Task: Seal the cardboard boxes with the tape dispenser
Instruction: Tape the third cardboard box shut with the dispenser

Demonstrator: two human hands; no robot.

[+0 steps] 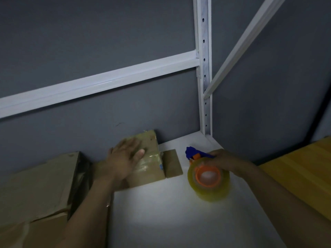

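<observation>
Blue tape dispenser [192, 153] carries yellowish roll [212, 194] — orange hub [198, 173]

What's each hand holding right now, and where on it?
Right hand grips the tape dispenser at its blue body beside the roll. Left hand holds nothing, resting flat on the small box.

The painted wall [89, 33] is plain dark grey. The perforated metal rack frame [204, 68] and the smooth shelf board [161, 212] are white. The small cardboard box [150, 144] is dull brown under glossy clear strips, with one small blue mark. The large cardboard box [35, 185] is plain tan. The plastic tape dispenser [197, 155] is blue with an orange hub, and its round tape roll [208, 192] is translucent yellow. The wooden board [304, 169] is honey yellow.
</observation>
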